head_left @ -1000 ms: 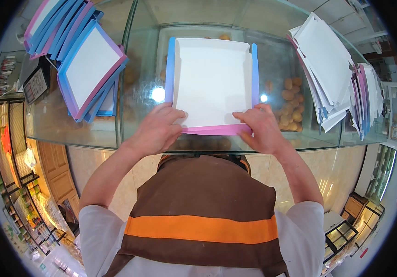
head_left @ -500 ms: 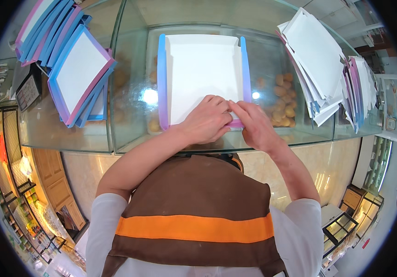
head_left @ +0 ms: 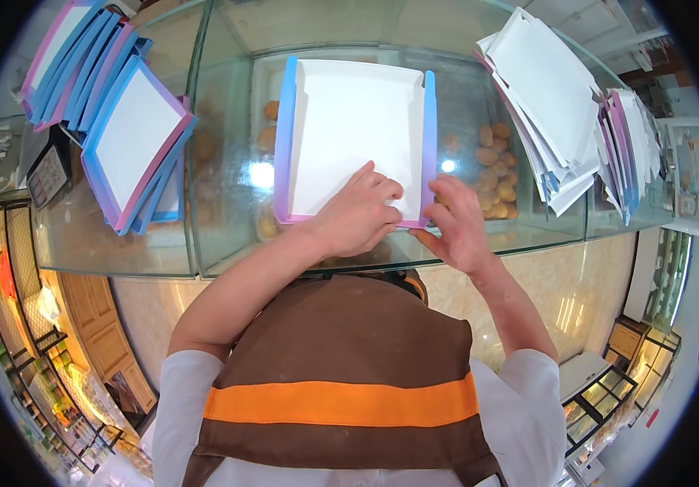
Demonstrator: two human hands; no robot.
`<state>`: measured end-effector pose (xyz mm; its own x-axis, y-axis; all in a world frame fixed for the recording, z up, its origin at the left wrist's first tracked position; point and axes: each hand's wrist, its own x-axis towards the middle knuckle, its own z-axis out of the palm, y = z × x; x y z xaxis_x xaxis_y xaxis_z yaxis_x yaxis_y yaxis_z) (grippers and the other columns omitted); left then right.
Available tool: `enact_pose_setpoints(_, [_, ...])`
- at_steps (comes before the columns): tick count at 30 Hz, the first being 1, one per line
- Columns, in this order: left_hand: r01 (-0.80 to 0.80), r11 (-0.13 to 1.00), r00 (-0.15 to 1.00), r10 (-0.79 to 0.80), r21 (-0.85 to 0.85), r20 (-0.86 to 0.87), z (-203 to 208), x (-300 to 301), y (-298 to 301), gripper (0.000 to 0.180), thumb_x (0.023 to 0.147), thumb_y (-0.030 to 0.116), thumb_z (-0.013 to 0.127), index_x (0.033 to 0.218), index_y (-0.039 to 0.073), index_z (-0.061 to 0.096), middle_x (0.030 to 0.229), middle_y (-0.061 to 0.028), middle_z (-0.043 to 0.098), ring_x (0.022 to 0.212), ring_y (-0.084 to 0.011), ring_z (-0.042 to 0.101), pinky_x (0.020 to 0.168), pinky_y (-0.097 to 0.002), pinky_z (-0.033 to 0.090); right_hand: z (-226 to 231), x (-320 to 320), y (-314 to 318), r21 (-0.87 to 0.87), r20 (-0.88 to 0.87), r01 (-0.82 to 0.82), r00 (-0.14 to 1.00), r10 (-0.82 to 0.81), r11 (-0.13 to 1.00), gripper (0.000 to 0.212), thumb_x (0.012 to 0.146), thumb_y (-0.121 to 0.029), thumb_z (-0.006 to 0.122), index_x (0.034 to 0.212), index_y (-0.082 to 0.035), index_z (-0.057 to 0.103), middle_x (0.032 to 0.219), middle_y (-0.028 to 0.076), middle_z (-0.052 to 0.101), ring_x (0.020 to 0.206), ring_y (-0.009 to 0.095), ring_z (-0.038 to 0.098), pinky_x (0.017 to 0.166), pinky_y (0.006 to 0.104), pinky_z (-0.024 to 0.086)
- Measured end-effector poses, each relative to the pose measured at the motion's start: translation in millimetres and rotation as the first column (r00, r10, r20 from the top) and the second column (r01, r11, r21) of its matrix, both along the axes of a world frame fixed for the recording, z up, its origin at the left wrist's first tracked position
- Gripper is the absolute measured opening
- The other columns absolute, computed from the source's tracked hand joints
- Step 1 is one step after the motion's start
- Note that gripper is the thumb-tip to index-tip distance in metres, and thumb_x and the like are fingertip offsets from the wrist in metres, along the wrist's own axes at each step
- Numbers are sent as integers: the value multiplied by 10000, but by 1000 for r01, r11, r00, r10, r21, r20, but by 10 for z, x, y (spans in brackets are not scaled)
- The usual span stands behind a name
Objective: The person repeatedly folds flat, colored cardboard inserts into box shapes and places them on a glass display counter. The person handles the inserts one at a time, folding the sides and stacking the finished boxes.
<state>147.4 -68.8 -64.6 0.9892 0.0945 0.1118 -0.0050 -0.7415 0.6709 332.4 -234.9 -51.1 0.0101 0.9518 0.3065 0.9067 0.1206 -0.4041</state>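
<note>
A shallow cardboard box (head_left: 358, 122), white inside with blue-to-purple side walls and a pink near wall, lies on the glass counter in front of me. Its two side walls stand up, and the far edge is white. My left hand (head_left: 356, 213) is closed over the near wall, with fingers bent to the inside and the thumb side hidden beneath. At the near right corner, my right hand (head_left: 459, 226) pinches the box, index finger by the side wall and thumb at the front.
A stack of folded box trays (head_left: 134, 142) in blue and pink stands at the left beside a calculator (head_left: 49, 172). To the right lean flat white card sheets (head_left: 544, 105). Round brown baked goods (head_left: 496, 170) show under the glass counter (head_left: 528, 235).
My right hand has shifted from beside the left fingers at the near wall to the near right corner. My left hand remains at the near wall, its index finger more stretched.
</note>
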Motion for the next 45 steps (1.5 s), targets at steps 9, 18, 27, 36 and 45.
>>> enact_pose_setpoints(9, [-403, 894, 879, 318, 198, 354, 122, 5, -231, 113, 731, 96, 726, 805, 82, 642, 878, -79, 593, 875, -284, 605, 769, -391, 486, 281, -276, 227, 75, 14, -35, 999, 34, 997, 318, 822, -151, 780, 1101, -44, 672, 1344, 161, 573, 1339, 384, 499, 1029, 500, 430])
enact_pose_setpoints(18, [178, -59, 263, 965, -982, -10, 1042, -434, 331, 520, 1008, 396, 465, 1293, -6, 632, 1190, -80, 692, 1076, -224, 620, 981, -316, 458, 527, -4, 839, -213, -976, 531, -79, -202, 820, 567, 1077, -379, 530, 1496, -11, 426, 1477, 130, 518, 1357, 273, 486, 1149, 449, 363])
enact_pose_setpoints(27, [-464, 429, 581, 808, -775, 99, 694, -1024, 585, 642, 1089, 440, 402, 1559, 3, 376, 1336, -106, 619, 1215, -179, 565, 1067, -340, 404, 505, -291, 853, -60, -984, 320, 140, -109, 945, 424, 1067, -292, 581, 1384, -11, 548, 1223, 63, 666, 1136, 129, 580, 1014, 322, 460])
enact_pose_setpoints(36, [-578, 388, 445, 887, -718, 121, 905, -913, 309, 508, 1119, 242, 432, 1545, -33, 406, 1484, -132, 533, 1308, -167, 520, 1120, -323, 385, 896, -628, 664, -78, -934, 304, 310, -175, 950, 525, 1106, -317, 441, 1518, 7, 452, 1330, 111, 620, 1201, 147, 552, 1042, 317, 430])
enact_pose_setpoints(45, [-540, 310, 269, 944, -782, 189, 825, -811, 180, 272, 1097, 241, 505, 1231, 5, 509, 1156, -61, 590, 1038, -103, 529, 959, -283, 420, 745, -785, 689, 91, -964, 659, 246, -100, 747, 214, 1075, -223, 532, 1135, -26, 473, 1038, 26, 596, 911, 105, 524, 912, 293, 442])
